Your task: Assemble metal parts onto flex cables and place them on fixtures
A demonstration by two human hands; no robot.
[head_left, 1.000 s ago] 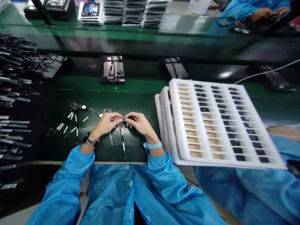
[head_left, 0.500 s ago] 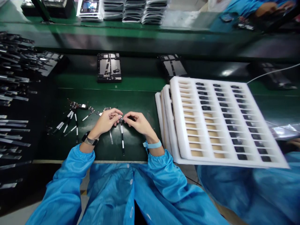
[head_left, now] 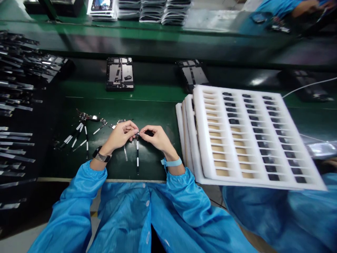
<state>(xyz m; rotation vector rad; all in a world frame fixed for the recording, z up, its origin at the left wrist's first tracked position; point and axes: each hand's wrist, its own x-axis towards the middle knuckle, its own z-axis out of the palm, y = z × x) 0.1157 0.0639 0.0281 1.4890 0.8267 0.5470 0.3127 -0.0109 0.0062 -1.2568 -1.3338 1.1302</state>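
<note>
My left hand and my right hand meet over the dark green mat, both pinching the top end of a thin black and white flex cable that hangs down toward me. A second loose strip lies under my left hand. A small pile of similar cables with little connector parts lies on the mat to the left of my left hand. Both arms wear blue sleeves; a watch is on my left wrist, a blue strap on my right.
A stack of white foam trays holding several small dark parts sits at the right. Two dark device frames lie on the belt beyond. Rows of long strips fill the left. Another person's blue sleeve is at lower right.
My hands have stayed together on the cable, which now hangs straighter. The view shifted slightly; a co-worker's hand at the right edge has dropped out of sight.
</note>
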